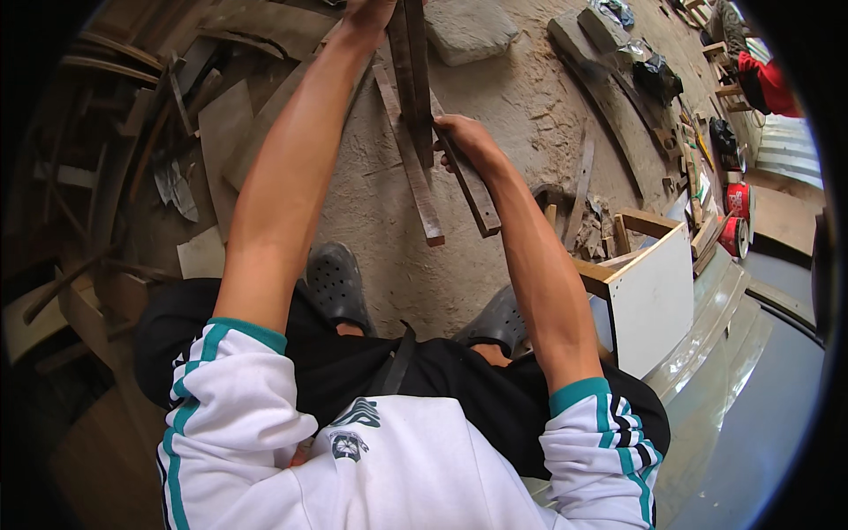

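My left hand point(367, 13) reaches to the top edge of the view and grips the far end of a bundle of long dark wooden slats point(412, 79). My right hand point(468, 137) is closed on the same slats lower down, near their middle. Two more slats lie on the dusty floor under my hands: a reddish one point(415, 181) and a darker one point(473, 194) angled to its right. My feet in dark perforated clogs point(336, 283) stand just below them.
Scrap boards and plywood sheets point(221, 132) pile up on the left. A stone block point(468, 31) lies at the top. A white-panelled wooden box point(649, 296) stands at my right, with red cans point(738, 199) and wood offcuts beyond. A person in red point(773, 84) sits far right.
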Demonstrator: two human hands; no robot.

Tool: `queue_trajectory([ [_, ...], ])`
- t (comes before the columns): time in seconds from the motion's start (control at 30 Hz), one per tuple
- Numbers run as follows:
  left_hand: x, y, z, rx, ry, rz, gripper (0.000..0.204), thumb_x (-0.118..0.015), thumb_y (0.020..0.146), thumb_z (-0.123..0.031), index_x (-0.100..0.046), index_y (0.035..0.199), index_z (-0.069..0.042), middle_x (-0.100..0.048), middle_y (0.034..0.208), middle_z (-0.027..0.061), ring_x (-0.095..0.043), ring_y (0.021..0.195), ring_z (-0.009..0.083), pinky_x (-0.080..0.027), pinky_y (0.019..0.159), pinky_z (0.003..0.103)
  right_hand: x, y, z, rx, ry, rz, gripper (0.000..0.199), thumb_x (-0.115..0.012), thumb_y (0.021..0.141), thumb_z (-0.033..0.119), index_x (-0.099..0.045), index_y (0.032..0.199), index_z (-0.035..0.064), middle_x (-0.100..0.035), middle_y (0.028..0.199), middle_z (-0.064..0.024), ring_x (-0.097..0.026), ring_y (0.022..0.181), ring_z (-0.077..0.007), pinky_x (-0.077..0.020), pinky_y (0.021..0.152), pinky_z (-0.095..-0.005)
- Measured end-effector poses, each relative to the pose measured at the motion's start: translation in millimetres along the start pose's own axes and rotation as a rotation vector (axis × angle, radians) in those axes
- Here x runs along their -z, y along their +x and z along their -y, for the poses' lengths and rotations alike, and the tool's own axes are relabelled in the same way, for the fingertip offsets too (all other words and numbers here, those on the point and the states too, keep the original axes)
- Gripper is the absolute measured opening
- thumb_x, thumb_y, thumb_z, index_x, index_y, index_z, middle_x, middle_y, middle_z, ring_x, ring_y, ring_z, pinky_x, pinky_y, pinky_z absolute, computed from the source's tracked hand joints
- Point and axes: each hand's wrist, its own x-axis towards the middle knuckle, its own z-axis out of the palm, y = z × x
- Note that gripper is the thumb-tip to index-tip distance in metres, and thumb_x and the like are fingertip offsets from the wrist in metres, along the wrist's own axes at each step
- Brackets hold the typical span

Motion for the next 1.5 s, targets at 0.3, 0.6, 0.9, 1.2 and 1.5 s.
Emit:
queue_trajectory([
  [0.3,4.2,4.9,3.7,-0.053,0.039,-0.010,0.028,-0.085,0.079,-0.029,-0.073,0.094,-0.009,-0.071,0.083,0.0004,-0.064,0.070,0.0108,-0.050,0.063,0.027,-1.2,10.7,-1.1,-0.015,-0.010,0.021,0.028,-0.056,0.097,0.024,-0.064,0.111,0.0011,-0.063,0.073,-0.0136,-0.057,0.046,-0.0242,-0.0489,0.040,-0.0385],
  [0.6,5.7,19.5,15.2,-0.148,0.065,-0.020,0.027,-0.085,0.079,-0.029,-0.074,0.093,-0.009,-0.071,0.081,0.0002,-0.063,0.066,0.0107,-0.049,0.059,0.027,-0.5,7.9,0.9,0.013,-0.058,0.020,0.031,-0.056,0.098,0.025,-0.063,0.115,-0.0004,-0.064,0.076,-0.0132,-0.058,0.048,-0.0228,-0.0494,0.042,-0.0369],
  [0.9,10.1,12.9,21.6,-0.163,0.098,0.066,0.039,-0.080,0.085,-0.032,-0.069,0.106,-0.001,-0.072,0.103,0.0104,-0.069,0.094,0.0197,-0.056,0.081,0.033,-6.0,6.4,5.5,0.096,-1.174,-0.075,0.064,-0.077,0.082,0.037,-0.054,0.116,-0.0115,-0.070,0.087,-0.0210,-0.070,0.075,-0.0316,-0.0564,0.065,-0.0420],
  [1.2,31.6,-39.7,75.0,-0.037,0.324,0.055,0.066,-0.068,0.085,-0.066,-0.069,0.103,-0.003,-0.074,0.097,0.0096,-0.071,0.086,0.0159,-0.053,0.080,0.029,62.5,5.1,33.8,0.107,-1.435,-0.211,0.033,-0.061,0.082,0.015,-0.067,0.112,0.0038,-0.070,0.110,-0.0228,-0.067,0.106,-0.0402,-0.0545,0.086,-0.0493],
  [1.5,55.2,-58.6,95.3,0.158,0.771,0.231,0.081,-0.051,0.083,-0.083,-0.067,0.102,-0.006,-0.071,0.091,0.0063,-0.064,0.081,0.0153,-0.049,0.074,0.033,119.3,33.6,95.7,0.388,-1.199,-0.185,0.053,-0.075,0.083,0.039,-0.063,0.119,0.0028,-0.070,0.104,-0.0220,-0.067,0.103,-0.0368,-0.0520,0.087,-0.0465],
])
